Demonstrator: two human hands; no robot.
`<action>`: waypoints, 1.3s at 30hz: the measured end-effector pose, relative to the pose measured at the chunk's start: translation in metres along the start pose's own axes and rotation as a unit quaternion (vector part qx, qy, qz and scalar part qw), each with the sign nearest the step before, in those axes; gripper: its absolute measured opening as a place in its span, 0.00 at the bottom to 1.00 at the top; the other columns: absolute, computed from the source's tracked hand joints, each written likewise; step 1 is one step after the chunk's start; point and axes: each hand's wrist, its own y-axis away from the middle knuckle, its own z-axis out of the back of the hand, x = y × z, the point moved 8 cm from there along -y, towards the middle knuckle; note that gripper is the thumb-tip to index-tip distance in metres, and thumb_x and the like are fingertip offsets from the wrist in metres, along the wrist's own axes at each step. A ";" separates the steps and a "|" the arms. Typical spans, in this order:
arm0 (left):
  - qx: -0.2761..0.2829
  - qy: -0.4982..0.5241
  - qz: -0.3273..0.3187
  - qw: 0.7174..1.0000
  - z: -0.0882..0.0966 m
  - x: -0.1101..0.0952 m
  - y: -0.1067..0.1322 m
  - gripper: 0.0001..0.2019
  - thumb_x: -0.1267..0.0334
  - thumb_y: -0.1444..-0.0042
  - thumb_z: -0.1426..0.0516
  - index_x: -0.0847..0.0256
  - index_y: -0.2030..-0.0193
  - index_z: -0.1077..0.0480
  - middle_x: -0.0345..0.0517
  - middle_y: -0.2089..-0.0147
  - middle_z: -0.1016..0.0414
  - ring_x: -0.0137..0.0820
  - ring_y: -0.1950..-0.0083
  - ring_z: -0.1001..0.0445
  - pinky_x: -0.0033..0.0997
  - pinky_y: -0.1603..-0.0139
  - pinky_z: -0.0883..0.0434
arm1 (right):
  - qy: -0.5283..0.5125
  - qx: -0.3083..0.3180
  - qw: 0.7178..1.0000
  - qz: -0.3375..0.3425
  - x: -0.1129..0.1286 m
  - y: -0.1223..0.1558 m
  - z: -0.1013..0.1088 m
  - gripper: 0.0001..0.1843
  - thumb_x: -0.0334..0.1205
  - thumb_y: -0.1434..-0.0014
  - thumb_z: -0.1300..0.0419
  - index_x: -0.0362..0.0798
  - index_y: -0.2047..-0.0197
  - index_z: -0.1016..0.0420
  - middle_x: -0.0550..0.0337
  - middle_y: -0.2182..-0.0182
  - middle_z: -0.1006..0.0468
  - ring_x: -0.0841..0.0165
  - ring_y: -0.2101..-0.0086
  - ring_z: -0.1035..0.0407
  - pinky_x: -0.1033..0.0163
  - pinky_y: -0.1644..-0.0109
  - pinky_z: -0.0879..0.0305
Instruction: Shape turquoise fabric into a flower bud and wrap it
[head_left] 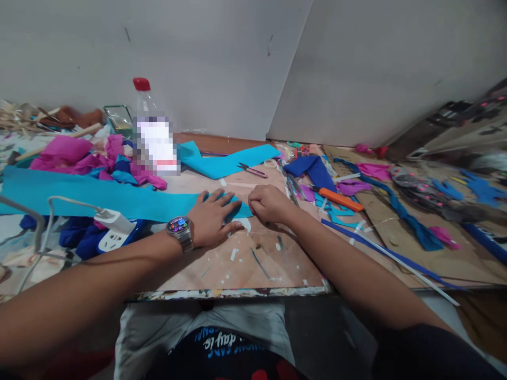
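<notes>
The left hand [214, 217] lies flat, palm down and fingers spread, on the right part of a long turquoise cloth strip [91, 194]; the right hand [270, 205] is curled, knuckles up, at the strip's right end, and whether its fingers pinch the edge cannot be told; the two hands are apart, just beside each other; a watch [180, 230] sits on the left wrist.

The strip runs from the hands to the far left of the table [190, 277]; near it on the left, a white plug [116, 220] is in a socket block [114, 241]; beyond the strip lie crumpled pink cloth [61, 151] and a phone [156, 146] in front of a red-capped bottle [141, 85].

Beyond the hands are small snips [255, 171], just beside a second turquoise piece [237, 161]; to the right, an orange cutter [340, 199] lies among blue and purple scraps; farther right is cardboard [390, 232].
</notes>
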 end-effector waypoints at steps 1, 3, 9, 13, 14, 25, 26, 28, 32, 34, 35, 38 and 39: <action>-0.003 -0.002 -0.004 1.000 0.000 -0.001 0.000 0.33 0.37 0.32 0.56 0.51 0.28 0.39 0.49 0.23 0.44 0.53 0.23 0.47 0.66 0.28 0.48 | -0.001 -0.001 1.000 -0.018 -0.003 0.000 0.001 0.13 0.28 0.46 0.45 0.47 0.78 0.24 0.56 0.76 0.20 0.65 0.71 0.29 0.62 0.63 0.39; -0.009 -0.003 -0.010 1.000 0.000 -0.002 0.001 0.32 0.37 0.32 0.56 0.50 0.29 0.38 0.50 0.23 0.44 0.54 0.24 0.46 0.66 0.29 0.48 | -0.008 -0.025 0.998 -0.048 -0.009 0.001 0.005 0.14 0.28 0.46 0.46 0.47 0.78 0.24 0.57 0.77 0.20 0.66 0.72 0.29 0.63 0.65 0.41; -0.025 0.012 -0.007 1.000 0.002 -0.001 0.002 0.32 0.37 0.33 0.54 0.50 0.29 0.39 0.49 0.24 0.42 0.52 0.24 0.46 0.66 0.28 0.50 | -0.096 0.014 0.995 0.014 -0.011 0.007 0.002 0.22 0.27 0.52 0.42 0.45 0.53 0.19 0.57 0.65 0.18 0.67 0.68 0.27 0.66 0.64 0.35; -0.020 0.017 -0.001 1.000 0.003 -0.002 0.002 0.32 0.37 0.33 0.54 0.52 0.30 0.39 0.50 0.24 0.42 0.53 0.23 0.47 0.67 0.28 0.50 | -0.102 0.015 0.994 0.027 -0.017 0.009 0.004 0.18 0.28 0.49 0.41 0.44 0.55 0.18 0.56 0.66 0.18 0.68 0.69 0.27 0.65 0.63 0.33; -0.018 0.019 0.000 1.000 0.003 -0.002 0.002 0.32 0.37 0.33 0.54 0.52 0.30 0.39 0.50 0.24 0.42 0.53 0.23 0.47 0.67 0.28 0.51 | -0.106 0.011 0.994 0.034 -0.018 0.008 0.004 0.17 0.28 0.48 0.41 0.44 0.56 0.18 0.56 0.67 0.18 0.68 0.69 0.27 0.65 0.63 0.33; -0.021 0.034 0.005 0.999 0.003 -0.002 0.000 0.32 0.39 0.32 0.53 0.53 0.29 0.41 0.50 0.24 0.41 0.52 0.24 0.46 0.66 0.28 0.50 | -0.170 -0.027 0.982 0.082 -0.015 0.006 0.003 0.12 0.30 0.43 0.39 0.49 0.59 0.15 0.57 0.64 0.18 0.69 0.65 0.25 0.65 0.60 0.31; -0.024 0.036 0.007 0.999 0.004 -0.002 0.000 0.32 0.40 0.32 0.53 0.54 0.28 0.42 0.51 0.24 0.41 0.52 0.23 0.46 0.66 0.28 0.50 | -0.170 -0.031 0.982 0.081 -0.014 0.006 0.004 0.12 0.30 0.42 0.39 0.49 0.60 0.16 0.57 0.64 0.18 0.69 0.66 0.26 0.65 0.61 0.31; -0.041 0.038 0.017 0.998 0.009 0.000 0.000 0.31 0.44 0.31 0.52 0.56 0.27 0.43 0.52 0.24 0.42 0.50 0.23 0.46 0.65 0.27 0.50 | -0.170 -0.041 0.982 0.076 -0.011 0.006 0.007 0.11 0.31 0.42 0.40 0.48 0.59 0.16 0.58 0.65 0.18 0.70 0.69 0.27 0.66 0.63 0.32; -0.089 0.050 0.042 0.994 0.021 0.004 -0.001 0.25 0.56 0.29 0.55 0.57 0.28 0.42 0.51 0.24 0.42 0.47 0.24 0.44 0.59 0.27 0.47 | -0.198 -0.060 0.975 0.086 0.002 0.007 0.013 0.13 0.30 0.44 0.41 0.48 0.58 0.18 0.58 0.63 0.16 0.69 0.68 0.25 0.64 0.60 0.29; -0.103 0.062 0.038 0.992 0.025 0.005 -0.002 0.23 0.59 0.29 0.55 0.57 0.31 0.38 0.50 0.26 0.38 0.45 0.26 0.41 0.55 0.28 0.44 | -0.214 -0.071 0.969 0.099 0.009 0.009 0.017 0.14 0.29 0.46 0.42 0.48 0.60 0.17 0.57 0.62 0.15 0.67 0.65 0.23 0.62 0.56 0.27; -0.108 0.070 0.032 0.991 0.026 0.004 -0.002 0.22 0.60 0.30 0.55 0.56 0.32 0.36 0.49 0.28 0.35 0.44 0.28 0.39 0.54 0.29 0.43 | -0.221 -0.077 0.967 0.105 0.011 0.010 0.020 0.15 0.28 0.46 0.43 0.48 0.61 0.17 0.57 0.64 0.15 0.66 0.64 0.22 0.62 0.56 0.27; -0.117 0.094 0.017 0.989 0.029 0.003 -0.002 0.17 0.63 0.30 0.54 0.56 0.40 0.31 0.49 0.36 0.27 0.41 0.34 0.32 0.49 0.33 0.39 | -0.243 -0.084 0.959 0.123 0.019 0.014 0.026 0.13 0.30 0.44 0.44 0.48 0.63 0.18 0.56 0.64 0.15 0.65 0.63 0.21 0.61 0.54 0.26; -0.119 0.099 0.015 0.988 0.030 0.003 -0.002 0.16 0.63 0.30 0.54 0.57 0.44 0.29 0.48 0.40 0.24 0.41 0.37 0.30 0.48 0.35 0.38 | -0.247 -0.089 0.957 0.126 0.020 0.015 0.028 0.11 0.32 0.42 0.44 0.48 0.64 0.18 0.55 0.65 0.15 0.65 0.63 0.21 0.61 0.55 0.26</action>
